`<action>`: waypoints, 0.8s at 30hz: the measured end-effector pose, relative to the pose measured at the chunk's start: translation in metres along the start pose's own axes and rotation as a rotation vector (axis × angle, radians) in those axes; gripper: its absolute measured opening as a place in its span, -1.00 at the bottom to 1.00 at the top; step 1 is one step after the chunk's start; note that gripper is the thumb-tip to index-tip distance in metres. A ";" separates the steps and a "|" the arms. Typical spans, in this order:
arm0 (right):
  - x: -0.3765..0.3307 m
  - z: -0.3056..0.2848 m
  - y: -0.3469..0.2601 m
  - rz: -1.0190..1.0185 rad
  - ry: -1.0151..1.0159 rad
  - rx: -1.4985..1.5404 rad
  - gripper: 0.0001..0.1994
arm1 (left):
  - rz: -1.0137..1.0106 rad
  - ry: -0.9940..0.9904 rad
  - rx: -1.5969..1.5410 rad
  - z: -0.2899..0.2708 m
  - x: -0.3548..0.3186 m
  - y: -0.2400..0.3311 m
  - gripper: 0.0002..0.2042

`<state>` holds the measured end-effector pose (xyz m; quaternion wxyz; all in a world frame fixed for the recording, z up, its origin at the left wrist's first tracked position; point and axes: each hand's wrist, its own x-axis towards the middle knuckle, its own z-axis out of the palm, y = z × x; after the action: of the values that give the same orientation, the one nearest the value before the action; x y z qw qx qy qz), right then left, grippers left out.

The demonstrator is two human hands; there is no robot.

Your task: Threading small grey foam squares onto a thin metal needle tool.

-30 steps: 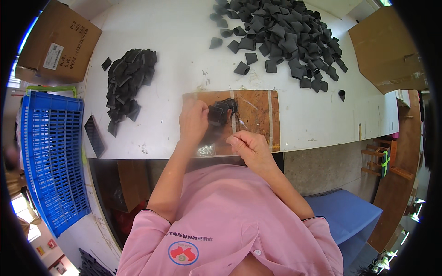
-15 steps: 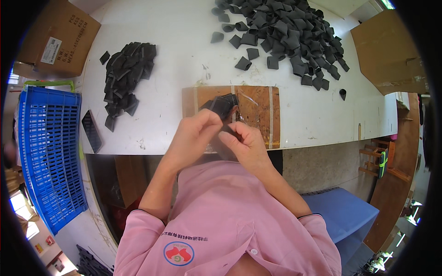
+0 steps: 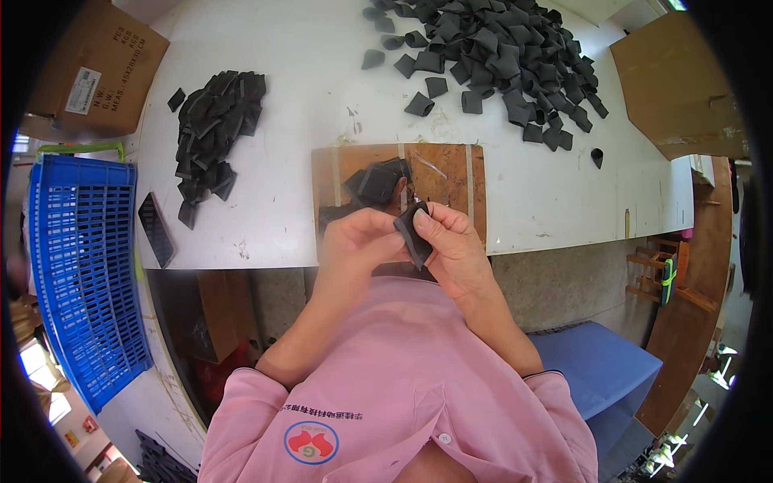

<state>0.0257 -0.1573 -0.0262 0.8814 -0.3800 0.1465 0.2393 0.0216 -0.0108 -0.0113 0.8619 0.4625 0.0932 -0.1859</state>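
Observation:
Both hands meet over the near edge of a tape-striped brown board, pinching one small black fabric-like sleeve. My left hand is closed at the sleeve's left edge, fingertips against it. My right hand grips its upper right side, with the thumb on top. Just beyond the fingers, several black flat pieces lie overlapped on the board. Another dark piece shows beside my left hand, partly covered. A small reddish-brown thing next to the stack is too unclear to name.
On the white table are a heap of dark grey sleeves at the far right and a pile of black pieces at left. A phone-like dark slab, blue crate, cardboard boxes and a blue stool surround it.
The hands have turned and shifted slightly right, and the black sleeve, blurred between them before, now shows clearly. My right thumb now lies on top of it. The view has shifted a little.

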 end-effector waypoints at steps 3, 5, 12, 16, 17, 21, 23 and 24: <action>-0.001 0.001 0.002 -0.192 0.130 -0.478 -0.81 | -0.004 0.042 0.090 -0.004 0.002 -0.004 -0.95; -0.003 0.005 0.002 -0.382 0.244 -0.927 -0.78 | 0.066 0.103 0.264 -0.007 0.002 -0.009 -0.95; -0.004 0.021 0.005 -0.835 0.170 -1.170 -0.83 | 0.629 0.291 0.937 0.006 -0.002 -0.019 -0.93; 0.014 0.015 0.012 -1.148 0.265 -1.436 -0.88 | 0.567 0.414 0.579 0.012 0.001 -0.006 -0.91; 0.016 0.015 0.011 -1.189 0.286 -1.427 -0.89 | 0.253 0.365 0.114 0.017 0.000 0.005 -0.91; 0.002 0.019 -0.006 -0.524 0.091 -0.648 -0.91 | -0.073 -0.088 -0.492 0.014 -0.006 0.027 -0.85; 0.000 0.015 -0.007 -0.085 -0.157 0.037 -0.94 | -0.014 -0.069 -0.316 0.009 -0.006 0.021 -0.82; -0.005 0.021 -0.008 0.013 -0.192 0.120 -0.96 | 0.230 0.088 0.034 0.009 -0.004 0.014 -0.82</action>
<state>0.0280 -0.1481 -0.0051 0.9111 -0.3007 0.0778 0.2711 0.0236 -0.0105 0.0052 0.8647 0.4922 0.0742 -0.0668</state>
